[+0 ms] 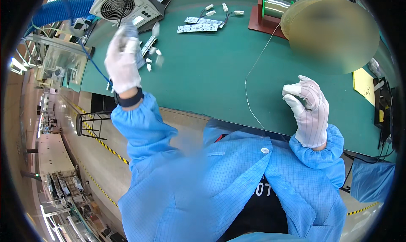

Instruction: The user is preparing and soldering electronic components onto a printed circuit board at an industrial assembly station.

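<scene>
My left hand (122,64), in a white glove, reaches to the far left of the green mat. Its fingers are closed around something bluish and translucent, too smeared to make out. Beside it lie a narrow circuit board (148,46) and several small white connectors (149,67). My right hand (311,109), also gloved, is near the mat's front right. Its fingers are loosely curved, with a gap to the thumb and nothing visible between them. To its left, thin solder wire (246,83) trails from a spool (275,7) toward the front edge.
White circuit boards (197,28) with wires and white connectors lie at the back middle. A grey fan unit (122,7) stands at the back left beside a blue hose (63,11). A large blurred round object (334,35) covers the back right. Yellow paper (363,85) lies right.
</scene>
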### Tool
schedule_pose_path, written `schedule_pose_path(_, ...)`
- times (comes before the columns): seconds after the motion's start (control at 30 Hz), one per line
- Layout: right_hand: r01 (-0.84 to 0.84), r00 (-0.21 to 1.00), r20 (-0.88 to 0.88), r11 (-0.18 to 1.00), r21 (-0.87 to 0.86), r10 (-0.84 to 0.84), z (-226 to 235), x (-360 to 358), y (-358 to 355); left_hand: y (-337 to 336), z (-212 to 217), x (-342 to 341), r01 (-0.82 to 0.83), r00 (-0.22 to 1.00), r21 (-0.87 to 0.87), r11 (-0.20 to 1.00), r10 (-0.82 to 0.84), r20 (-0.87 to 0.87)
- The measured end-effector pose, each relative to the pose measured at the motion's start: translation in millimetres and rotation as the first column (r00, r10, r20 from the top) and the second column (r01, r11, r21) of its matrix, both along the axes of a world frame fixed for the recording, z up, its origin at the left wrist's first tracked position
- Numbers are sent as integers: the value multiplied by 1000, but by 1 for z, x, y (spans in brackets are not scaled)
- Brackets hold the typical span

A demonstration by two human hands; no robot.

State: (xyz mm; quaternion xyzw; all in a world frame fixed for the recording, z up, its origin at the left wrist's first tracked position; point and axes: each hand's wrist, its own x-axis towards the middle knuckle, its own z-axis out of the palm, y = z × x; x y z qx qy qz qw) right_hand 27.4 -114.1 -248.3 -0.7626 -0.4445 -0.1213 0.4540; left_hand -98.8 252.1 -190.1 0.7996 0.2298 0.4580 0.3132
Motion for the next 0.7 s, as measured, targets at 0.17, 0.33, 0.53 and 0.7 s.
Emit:
schedule_pose_path(0.17, -70, 997, 35, 996, 58, 68, 1, 0, -2, -86, 3, 12, 731, 618, -472, 493, -183, 765)
schedule_pose_path(0.33, -41, 987, -146, 979, 199, 71, -1, -7, -2, -175, -16, 31, 713, 673, -696, 86, -363, 644)
schedule_pose_path(0.53, 88, 949, -314, 985, 146, -38, -1, -5, -3, -211, -33, 37, 670, 612, -741, -51, -527, 590)
schedule_pose_path(0.7, 108, 990, -103, 986, 125, -95, -6, -1, -7, -197, -32, 35, 633, 670, -758, 155, -601, 436)
